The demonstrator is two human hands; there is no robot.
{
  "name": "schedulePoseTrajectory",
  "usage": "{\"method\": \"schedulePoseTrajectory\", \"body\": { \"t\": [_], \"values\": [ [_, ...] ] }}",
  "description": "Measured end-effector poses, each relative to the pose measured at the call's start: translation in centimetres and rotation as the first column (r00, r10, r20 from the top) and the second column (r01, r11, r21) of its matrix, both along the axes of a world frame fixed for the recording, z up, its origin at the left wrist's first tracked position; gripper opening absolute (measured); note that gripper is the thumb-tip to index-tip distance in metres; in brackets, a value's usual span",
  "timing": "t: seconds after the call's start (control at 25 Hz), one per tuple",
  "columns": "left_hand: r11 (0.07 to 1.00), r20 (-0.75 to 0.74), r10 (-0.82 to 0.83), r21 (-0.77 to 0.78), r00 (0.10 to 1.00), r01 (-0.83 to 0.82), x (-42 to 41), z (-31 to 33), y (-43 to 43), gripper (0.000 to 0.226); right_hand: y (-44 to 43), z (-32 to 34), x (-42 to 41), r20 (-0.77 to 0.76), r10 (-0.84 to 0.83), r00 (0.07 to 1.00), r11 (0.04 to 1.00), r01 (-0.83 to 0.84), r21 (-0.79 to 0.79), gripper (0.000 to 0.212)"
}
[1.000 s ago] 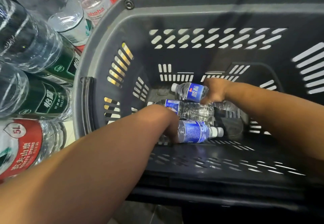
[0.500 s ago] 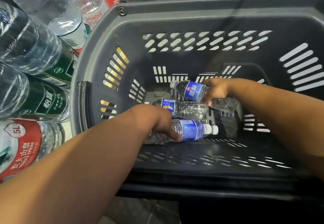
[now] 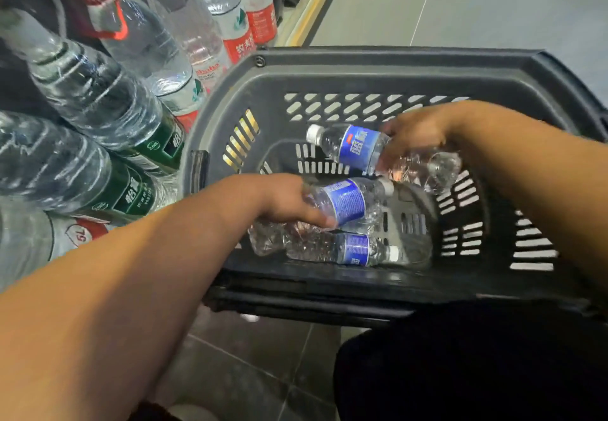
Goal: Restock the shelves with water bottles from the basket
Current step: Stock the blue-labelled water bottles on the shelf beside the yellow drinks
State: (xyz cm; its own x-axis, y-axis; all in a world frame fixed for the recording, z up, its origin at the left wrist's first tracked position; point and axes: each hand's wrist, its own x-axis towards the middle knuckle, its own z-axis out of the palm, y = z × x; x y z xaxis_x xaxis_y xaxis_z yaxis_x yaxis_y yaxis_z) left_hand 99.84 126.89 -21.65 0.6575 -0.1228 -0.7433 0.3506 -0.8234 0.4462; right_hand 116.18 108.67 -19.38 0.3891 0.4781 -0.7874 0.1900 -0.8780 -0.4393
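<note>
Right hand grips bottle, cap roughly leftward.

The dark grey basket has slots all over its walls. One small water bottle with a blue label lies on its side on the basket's bottom, with its white cap pointing right. Below the basket is a dark tiled floor. Big bottles with green and red labels are packed close on the basket's left.
</note>
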Motion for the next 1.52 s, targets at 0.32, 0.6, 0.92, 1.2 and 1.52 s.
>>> {"method": "schedulePoseTrajectory", "body": {
  "t": [0.32,0.6,0.92,1.2,1.52],
  "values": [
    [0.846,0.122,0.471,-0.343,0.874,-0.408,-6.0,9.5,2.8,0.067,-0.1,13.8,-1.2,-0.122,-0.185,0.975,0.915,0.216,0.341,0.045],
    [0.099,-0.169,0.865,-0.866,0.472,-0.490,-13.3,16.0,3.4,0.022,3.5,19.8,-8.7,-0.207,-0.230,0.951,0.825,0.303,0.478,0.026],
    [-0.054,-0.116,0.985,-0.910,0.128,-0.411,-23.7,21.6,4.2,0.039,9.5,22.5,-22.6,-0.252,-0.186,0.950,0.599,0.313,0.737,0.034],
    [0.120,0.206,0.968,-0.880,-0.142,-0.459,-35.0,25.2,4.9,0.038,14.7,25.0,-33.8,-0.275,-0.069,0.959,0.503,0.271,0.821,0.045],
    [0.135,0.325,0.884,-0.866,-0.335,-0.482,-43.6,26.4,3.7,0.029,17.1,26.4,-42.0,-0.310,0.143,0.940,0.486,0.206,0.849,0.045]
  ]
}}
